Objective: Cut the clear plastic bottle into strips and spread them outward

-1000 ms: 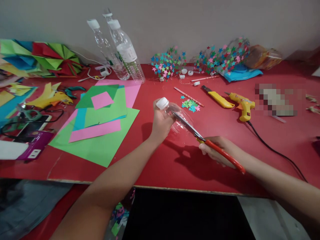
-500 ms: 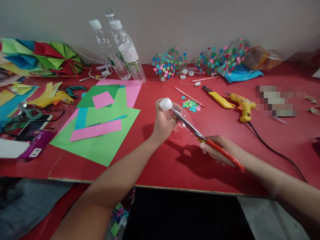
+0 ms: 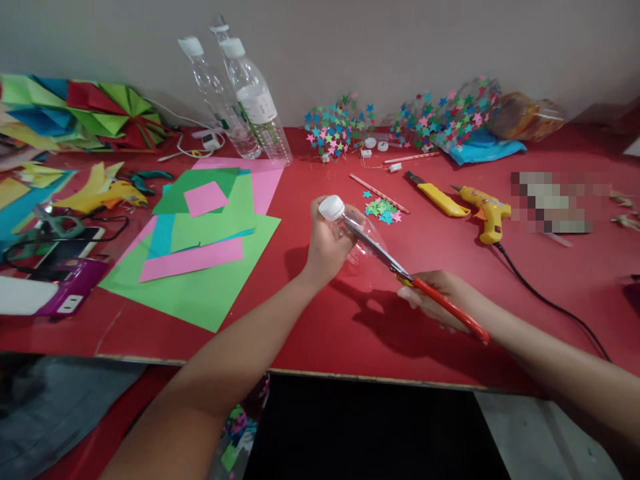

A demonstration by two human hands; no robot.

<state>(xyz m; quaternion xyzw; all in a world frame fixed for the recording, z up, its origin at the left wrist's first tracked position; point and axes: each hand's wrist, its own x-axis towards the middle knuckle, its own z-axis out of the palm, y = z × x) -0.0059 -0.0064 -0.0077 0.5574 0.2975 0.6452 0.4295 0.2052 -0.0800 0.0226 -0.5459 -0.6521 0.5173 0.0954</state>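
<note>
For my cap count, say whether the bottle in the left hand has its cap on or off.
On: a white cap covers the narrow end of the clear bottle, beside the left hand.

Clear plastic bottle piece [image 3: 371, 224], red-handled scissors [image 3: 400, 270]
White cap [image 3: 332, 208] on, tilted toward upper left; blades [image 3: 370, 244] slant across the plastic.

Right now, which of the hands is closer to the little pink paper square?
Left. The left hand, on the capped bottle, is right of the pink paper square; the right hand, with the scissors, is farther right and lower in view.
</note>
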